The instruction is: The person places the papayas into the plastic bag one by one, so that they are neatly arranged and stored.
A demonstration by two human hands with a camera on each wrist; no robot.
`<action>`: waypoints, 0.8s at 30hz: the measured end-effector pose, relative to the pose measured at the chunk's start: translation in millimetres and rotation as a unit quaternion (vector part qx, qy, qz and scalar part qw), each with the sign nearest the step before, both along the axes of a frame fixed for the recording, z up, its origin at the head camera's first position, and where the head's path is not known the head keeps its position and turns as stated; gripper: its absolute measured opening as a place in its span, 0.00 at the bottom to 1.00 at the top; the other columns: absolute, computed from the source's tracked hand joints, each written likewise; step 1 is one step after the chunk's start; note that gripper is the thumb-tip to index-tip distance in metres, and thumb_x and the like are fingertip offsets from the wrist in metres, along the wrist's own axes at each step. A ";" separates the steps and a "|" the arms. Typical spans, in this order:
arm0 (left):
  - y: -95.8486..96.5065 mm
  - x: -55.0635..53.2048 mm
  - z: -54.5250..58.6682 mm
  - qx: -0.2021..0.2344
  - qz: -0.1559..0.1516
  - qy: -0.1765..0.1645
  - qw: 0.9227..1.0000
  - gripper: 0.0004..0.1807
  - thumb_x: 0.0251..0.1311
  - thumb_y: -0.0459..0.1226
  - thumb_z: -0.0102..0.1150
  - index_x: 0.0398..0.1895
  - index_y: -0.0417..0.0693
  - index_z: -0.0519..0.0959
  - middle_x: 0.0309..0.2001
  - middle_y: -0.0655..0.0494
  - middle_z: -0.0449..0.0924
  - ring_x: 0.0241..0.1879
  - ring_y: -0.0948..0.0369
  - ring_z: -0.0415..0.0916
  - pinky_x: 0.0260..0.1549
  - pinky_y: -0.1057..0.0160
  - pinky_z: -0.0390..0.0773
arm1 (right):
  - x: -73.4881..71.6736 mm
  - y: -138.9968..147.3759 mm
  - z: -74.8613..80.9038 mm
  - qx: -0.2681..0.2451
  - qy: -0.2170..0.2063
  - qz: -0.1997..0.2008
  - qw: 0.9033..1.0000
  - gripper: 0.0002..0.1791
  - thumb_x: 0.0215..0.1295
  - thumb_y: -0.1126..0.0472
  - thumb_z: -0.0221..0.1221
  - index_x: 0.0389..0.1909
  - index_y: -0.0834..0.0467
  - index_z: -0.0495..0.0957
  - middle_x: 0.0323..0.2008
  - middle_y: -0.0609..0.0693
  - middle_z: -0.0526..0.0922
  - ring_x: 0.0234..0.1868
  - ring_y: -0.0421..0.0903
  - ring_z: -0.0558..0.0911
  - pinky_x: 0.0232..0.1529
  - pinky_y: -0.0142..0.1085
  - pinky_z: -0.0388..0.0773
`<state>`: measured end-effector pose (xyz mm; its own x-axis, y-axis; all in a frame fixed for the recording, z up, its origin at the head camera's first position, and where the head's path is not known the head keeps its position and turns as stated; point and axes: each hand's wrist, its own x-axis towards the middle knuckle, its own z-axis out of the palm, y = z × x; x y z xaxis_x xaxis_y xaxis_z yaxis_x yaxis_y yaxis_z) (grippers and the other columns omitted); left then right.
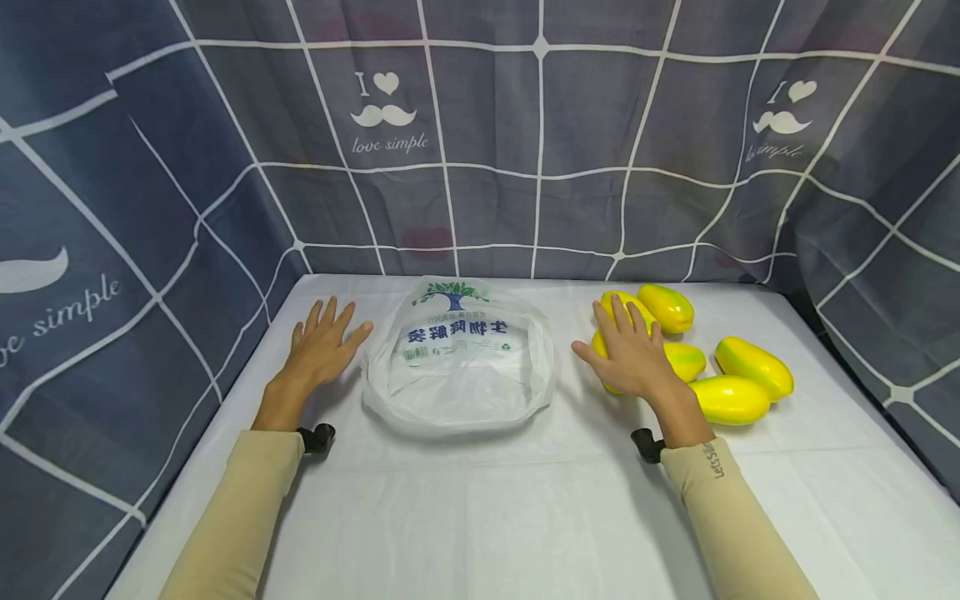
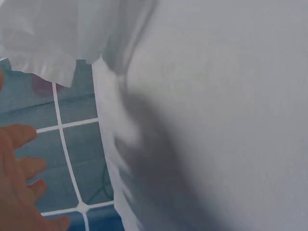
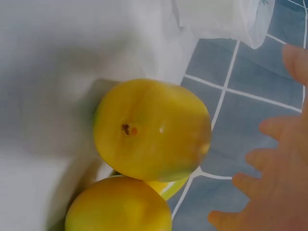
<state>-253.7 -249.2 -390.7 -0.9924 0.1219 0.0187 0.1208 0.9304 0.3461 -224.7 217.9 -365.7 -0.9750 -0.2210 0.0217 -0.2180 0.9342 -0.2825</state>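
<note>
tan sleeves (image 1: 232, 517) nearest, over white table (image 1: 465, 525); black wrist cams (image 1: 321, 438) next. l hand (image 1: 321, 350): fingers spread, just l of white plastic bag (image 1: 457, 387), which lies btwn both hands. r hand (image 1: 628, 354): fingers spread too, w/ yellow fruits (image 1: 684, 362) beneath & to its r; can't tell if touching. gridded gray curtain (image 1: 487, 208) at back.

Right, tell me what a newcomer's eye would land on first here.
Probably the glossy yellow fruits, grouped at the right of the white tabletop and partly hidden by the right hand in the head view. Next, the white plastic bag with its printed tree, sitting between that hand and the left hand.
</note>
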 end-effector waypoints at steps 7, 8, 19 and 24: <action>4.2 0.8 2.8 0.075 -0.017 0.044 0.996 0.44 0.72 0.63 0.32 0.79 0.42 0.47 0.77 0.35 0.39 0.75 0.38 0.33 0.67 0.35 0.37 | 1.3 2.6 6.8 -0.011 0.028 0.005 1.000 0.48 0.70 0.34 0.48 0.78 0.61 0.46 0.77 0.63 0.43 0.74 0.67 0.45 0.65 0.70 0.38; 5.3 1.1 3.4 0.087 -0.021 0.045 0.995 0.44 0.72 0.63 0.33 0.79 0.42 0.47 0.77 0.35 0.41 0.74 0.37 0.35 0.68 0.35 0.39 | 1.8 2.7 7.6 -0.014 0.032 0.006 0.999 0.48 0.70 0.35 0.50 0.78 0.61 0.47 0.77 0.63 0.45 0.74 0.67 0.46 0.65 0.70 0.38; 18.7 3.7 8.4 0.186 -0.043 -0.005 0.982 0.43 0.72 0.61 0.41 0.79 0.45 0.48 0.70 0.38 0.62 0.61 0.40 0.70 0.59 0.40 0.67 | 4.0 6.5 -3.7 -0.102 0.090 0.062 0.989 0.45 0.64 0.44 0.63 0.73 0.66 0.58 0.71 0.63 0.62 0.72 0.63 0.59 0.69 0.58 0.53; 25.8 4.8 7.4 0.214 -0.031 -0.018 0.976 0.45 0.68 0.59 0.51 0.79 0.47 0.48 0.70 0.39 0.64 0.57 0.40 0.74 0.54 0.42 0.72 | 6.7 7.6 -11.3 -0.106 0.089 0.068 0.988 0.45 0.64 0.45 0.64 0.73 0.67 0.59 0.72 0.65 0.60 0.72 0.64 0.58 0.69 0.58 0.52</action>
